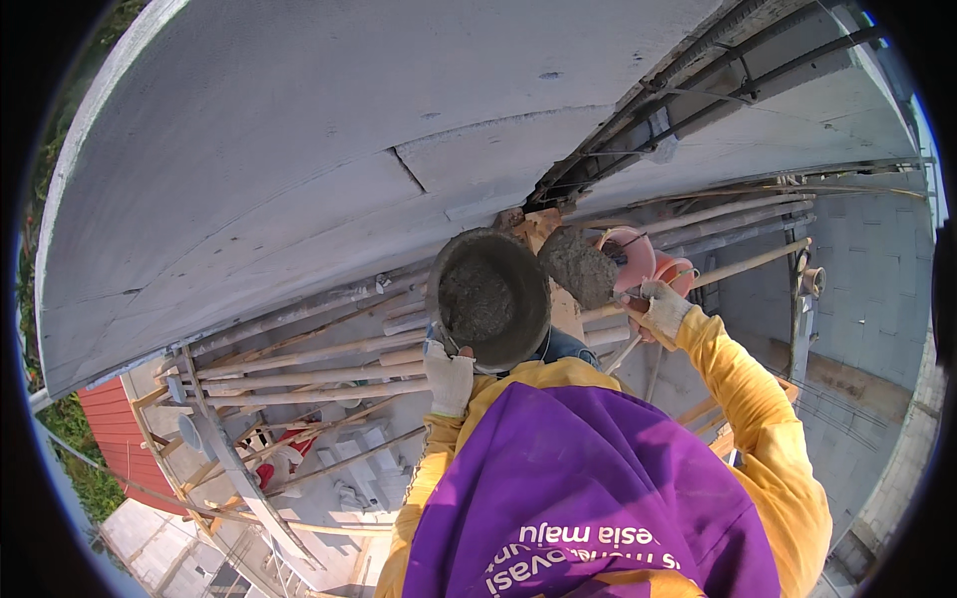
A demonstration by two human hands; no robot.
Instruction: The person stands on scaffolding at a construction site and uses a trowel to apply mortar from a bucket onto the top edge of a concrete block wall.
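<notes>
My left hand point(449, 379), in a whitish work glove, is closed on the near-left rim of a dark round bucket point(536, 304). Grey wet mortar point(477, 302) lies inside the bucket, which I hold in front of my body. My right hand point(660, 309), also gloved, grips a trowel point(622, 297) by its handle. A thick heap of mortar point(581, 267) covers the trowel's blade, just right of the bucket's rim. The trowel is out of the bucket.
A tall grey block wall point(329, 199) rises ahead, with steel reinforcing bars point(688, 95) in a gap. Wooden poles point(309, 381) of a scaffold run below, above a lower level. A wooden plank point(567, 316) and pink containers point(630, 249) are near my right hand.
</notes>
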